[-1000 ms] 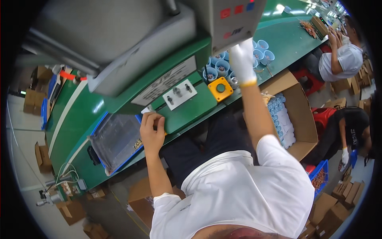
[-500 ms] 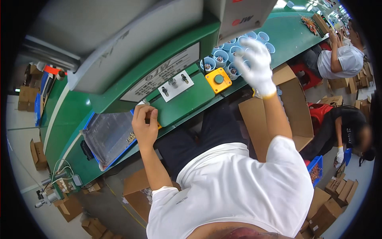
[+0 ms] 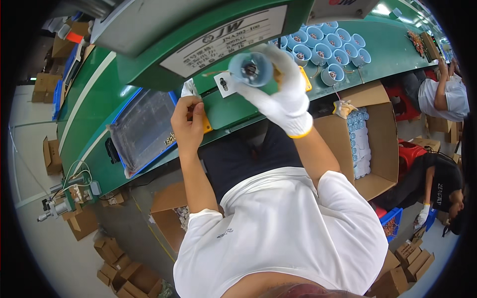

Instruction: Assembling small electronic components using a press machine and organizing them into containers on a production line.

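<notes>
My right hand [image 3: 288, 104], in a white knit glove, grips a light-blue plastic cup [image 3: 252, 70] by its sides. The cup is over the green work plate [image 3: 233, 108], under the head of a green press [image 3: 223, 37], and small parts show inside it. Behind the cup, a white block [image 3: 223, 85] with a metal pin is partly covered. My bare left hand [image 3: 189, 119] stays at the plate's left end, fingertips pinched together; whatever they hold is hidden. A small white piece [image 3: 189, 88] shows just beyond them. Beside that hand sits a yellow button box [image 3: 206, 125].
Several light-blue cups [image 3: 323, 53] stand at the right on the green table. At left lies a blue-rimmed tray [image 3: 144, 131] with small brass-coloured parts. An open carton [image 3: 380, 149] of cups stands at my right. Two people [image 3: 437, 184] work farther right.
My right hand has come left from the group of cups, bringing one cup under the press. My left hand remains by the plate's left end. The whole view has shifted slightly.
</notes>
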